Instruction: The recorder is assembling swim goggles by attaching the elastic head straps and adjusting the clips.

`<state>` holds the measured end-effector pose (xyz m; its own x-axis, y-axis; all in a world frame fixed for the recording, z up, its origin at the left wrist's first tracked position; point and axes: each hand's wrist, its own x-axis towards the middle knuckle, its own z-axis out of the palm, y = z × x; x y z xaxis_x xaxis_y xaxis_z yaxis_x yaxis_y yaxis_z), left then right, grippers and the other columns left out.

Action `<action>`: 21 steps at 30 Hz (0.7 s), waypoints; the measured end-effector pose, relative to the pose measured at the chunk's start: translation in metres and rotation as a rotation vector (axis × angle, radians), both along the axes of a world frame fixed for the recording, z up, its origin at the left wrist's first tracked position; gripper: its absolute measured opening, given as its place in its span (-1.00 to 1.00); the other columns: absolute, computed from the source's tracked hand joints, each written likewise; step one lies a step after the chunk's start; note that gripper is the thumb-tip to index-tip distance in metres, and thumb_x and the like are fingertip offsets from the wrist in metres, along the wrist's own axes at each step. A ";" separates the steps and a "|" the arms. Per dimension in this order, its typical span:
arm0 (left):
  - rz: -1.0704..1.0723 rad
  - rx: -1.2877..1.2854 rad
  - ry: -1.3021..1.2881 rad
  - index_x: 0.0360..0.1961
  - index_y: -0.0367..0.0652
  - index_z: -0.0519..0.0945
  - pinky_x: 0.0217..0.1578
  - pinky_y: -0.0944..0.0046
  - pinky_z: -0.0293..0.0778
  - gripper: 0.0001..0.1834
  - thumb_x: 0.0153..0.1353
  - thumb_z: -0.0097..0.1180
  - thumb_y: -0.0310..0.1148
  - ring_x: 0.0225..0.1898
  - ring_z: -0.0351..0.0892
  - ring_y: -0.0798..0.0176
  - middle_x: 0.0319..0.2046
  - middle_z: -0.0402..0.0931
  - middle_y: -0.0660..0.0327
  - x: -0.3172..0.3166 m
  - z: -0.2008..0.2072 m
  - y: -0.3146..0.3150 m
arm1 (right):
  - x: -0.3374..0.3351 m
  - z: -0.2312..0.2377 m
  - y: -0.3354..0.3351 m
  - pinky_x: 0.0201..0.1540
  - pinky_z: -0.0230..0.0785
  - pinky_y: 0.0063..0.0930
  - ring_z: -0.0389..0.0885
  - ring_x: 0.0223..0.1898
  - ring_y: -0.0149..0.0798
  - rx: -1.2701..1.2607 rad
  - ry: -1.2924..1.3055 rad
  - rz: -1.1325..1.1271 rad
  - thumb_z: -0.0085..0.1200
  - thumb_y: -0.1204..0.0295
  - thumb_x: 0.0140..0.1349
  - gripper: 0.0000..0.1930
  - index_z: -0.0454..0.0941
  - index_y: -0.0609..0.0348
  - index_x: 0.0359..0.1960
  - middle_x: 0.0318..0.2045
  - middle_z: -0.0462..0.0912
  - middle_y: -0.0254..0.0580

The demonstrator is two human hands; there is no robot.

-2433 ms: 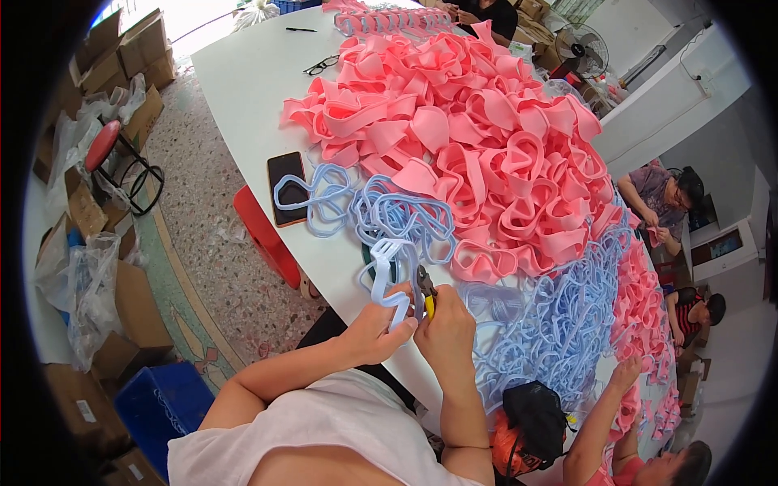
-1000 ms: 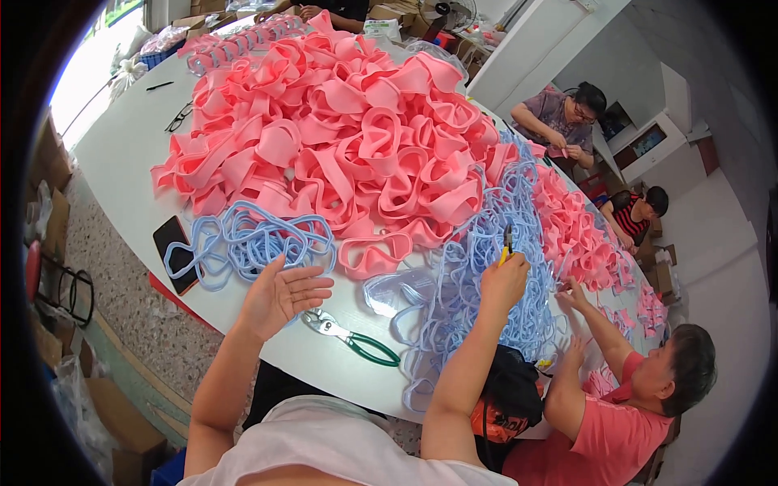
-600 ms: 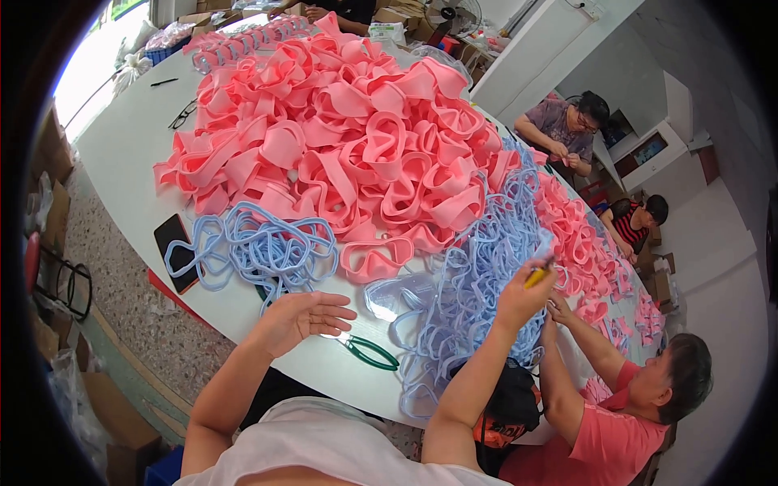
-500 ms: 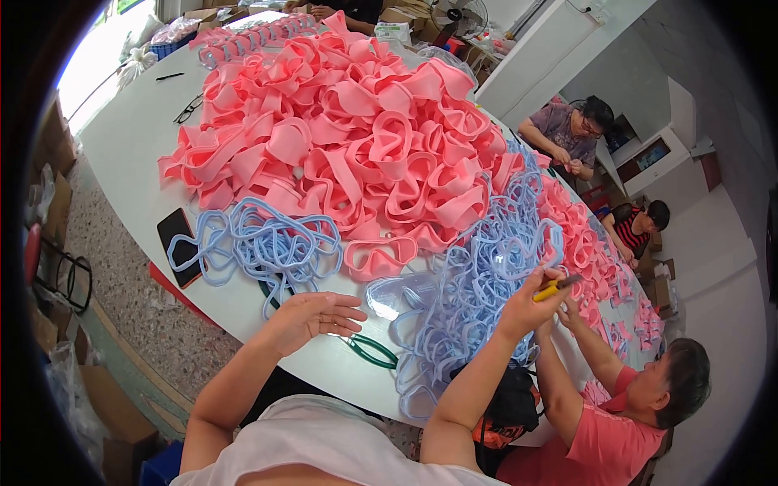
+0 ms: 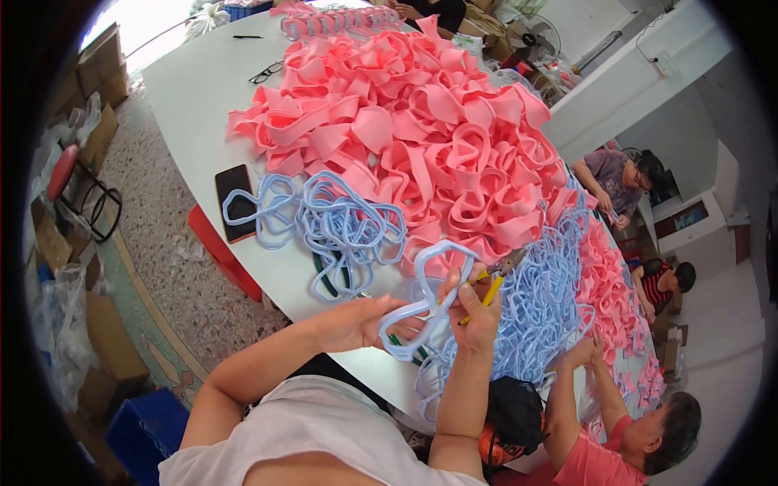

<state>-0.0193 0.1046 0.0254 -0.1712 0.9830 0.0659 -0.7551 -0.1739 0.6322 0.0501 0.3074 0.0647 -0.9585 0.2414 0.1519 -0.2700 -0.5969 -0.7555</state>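
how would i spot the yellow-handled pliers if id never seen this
From the large heap of pink bands on the white table, drop to the camera wearer's right hand, just below it in view. The yellow-handled pliers sit there, metal jaws pointing up and right. Their bright yellow sets them apart from the pale-blue frame in the same hand.

- A workshop, set around one long white table [image 5: 186, 105]
- Heaps of matching parts on it: pink bands [image 5: 397, 154] and blue loops [image 5: 535, 300]
- Yellow-handled pliers [image 5: 491, 301] held above the table
- Three people [image 5: 598, 463] along its right side, heads bent
- Cardboard boxes [image 5: 103, 65], plastic bags [image 5: 61, 324] and a blue crate [image 5: 144, 437] on the floor [image 5: 162, 158]
- A red stool [image 5: 61, 172] and a fan [image 5: 533, 37]
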 end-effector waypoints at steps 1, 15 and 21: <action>-0.023 -0.048 0.013 0.35 -0.30 0.13 0.13 0.10 0.37 -0.06 0.23 -0.16 0.31 0.24 0.34 0.05 0.22 0.30 -0.09 0.003 0.001 -0.004 | -0.004 -0.002 -0.005 -0.23 0.42 -0.51 0.54 -0.33 -0.31 0.062 0.003 -0.002 0.10 0.63 0.19 -0.80 0.37 0.14 -0.21 -0.29 0.53 -0.08; 1.083 -0.722 1.359 0.13 -0.26 0.28 -0.04 0.13 0.42 -0.17 -0.23 0.40 -0.34 -0.13 0.46 0.00 -0.05 0.34 -0.01 -0.006 0.029 -0.056 | 0.001 0.010 -0.026 -0.24 0.32 -0.47 0.46 -0.32 -0.34 1.012 -0.244 -0.431 -0.04 0.72 -0.04 -0.65 0.40 0.22 -0.15 -0.27 0.49 -0.19; 1.061 -0.648 1.616 0.15 -0.28 0.26 0.03 0.09 0.37 -0.12 -0.26 0.39 -0.31 -0.01 0.38 -0.08 -0.07 0.35 -0.02 -0.009 0.031 -0.062 | -0.005 0.028 -0.046 -0.22 0.24 -0.24 0.43 -0.25 -0.02 2.097 0.022 -0.386 0.06 0.68 -0.24 -0.57 0.41 0.22 -0.20 -0.33 0.43 -0.06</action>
